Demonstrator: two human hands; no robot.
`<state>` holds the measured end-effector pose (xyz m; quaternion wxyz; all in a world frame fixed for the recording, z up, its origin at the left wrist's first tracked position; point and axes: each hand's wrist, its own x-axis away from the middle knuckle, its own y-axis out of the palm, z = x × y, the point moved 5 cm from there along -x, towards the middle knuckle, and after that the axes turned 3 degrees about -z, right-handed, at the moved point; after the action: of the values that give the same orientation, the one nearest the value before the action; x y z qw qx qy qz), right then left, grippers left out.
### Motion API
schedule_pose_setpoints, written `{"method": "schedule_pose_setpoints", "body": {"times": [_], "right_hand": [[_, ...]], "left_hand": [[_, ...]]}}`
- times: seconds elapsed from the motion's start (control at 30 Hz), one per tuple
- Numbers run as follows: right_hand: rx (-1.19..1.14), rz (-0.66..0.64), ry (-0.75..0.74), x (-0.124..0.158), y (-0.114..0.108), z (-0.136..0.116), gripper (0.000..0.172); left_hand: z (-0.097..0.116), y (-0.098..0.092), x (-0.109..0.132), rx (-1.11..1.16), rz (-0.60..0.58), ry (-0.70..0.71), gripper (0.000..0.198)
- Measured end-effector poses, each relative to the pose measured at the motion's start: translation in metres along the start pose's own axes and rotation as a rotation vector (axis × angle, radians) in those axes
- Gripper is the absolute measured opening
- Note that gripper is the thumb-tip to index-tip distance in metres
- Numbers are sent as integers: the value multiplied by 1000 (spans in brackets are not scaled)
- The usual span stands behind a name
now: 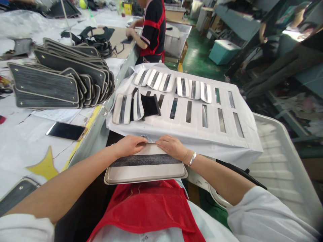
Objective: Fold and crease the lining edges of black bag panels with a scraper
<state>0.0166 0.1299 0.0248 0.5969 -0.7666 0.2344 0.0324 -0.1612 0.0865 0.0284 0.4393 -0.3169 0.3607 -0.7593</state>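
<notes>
Cream striped panel lies between six and seven o'clock, just beyond the red apron. Left hand and right hand appear nearly closed on its far edge, grip partly hidden; slotted white sheet lies at its one o'clock.

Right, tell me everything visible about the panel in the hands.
The pale panel looks stiff, with rounded near corners and a streaky dark grey band running lengthwise. Its near edge shows doubled outlines, perhaps stacked layers. It lies crosswise just beyond the red apron, the left hand and right hand gripping its far edge.
</notes>
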Motion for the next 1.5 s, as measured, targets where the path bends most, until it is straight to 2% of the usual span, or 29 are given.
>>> {"method": "schedule_pose_setpoints", "body": {"times": [0.17,0.43,0.77,1.07,1.23,1.3,1.37,1.5], "right_hand": [[52,-48,-87,-9,5,0,25],[109,-54,-184,-13,3,0,22],[184,-141,-273,-14,7,-1,20],[196,-209,-346,-16,5,-5,22],[242,-334,-378,-21,6,-15,21],[231,-371,-368,-22,4,-13,21],[182,-373,-321,-18,1,-6,22],[38,-215,-149,2,-9,20,24]], "left_hand": [[-2,3,-4,27,52,4,26],[-9,5,6,52,155,51,24],[1,10,1,-114,142,157,23],[7,10,4,-193,70,283,25],[18,14,4,-425,-77,288,24],[24,16,5,-498,-99,268,24],[30,19,5,-499,-66,247,26],[35,29,-5,-405,34,232,32]]}}
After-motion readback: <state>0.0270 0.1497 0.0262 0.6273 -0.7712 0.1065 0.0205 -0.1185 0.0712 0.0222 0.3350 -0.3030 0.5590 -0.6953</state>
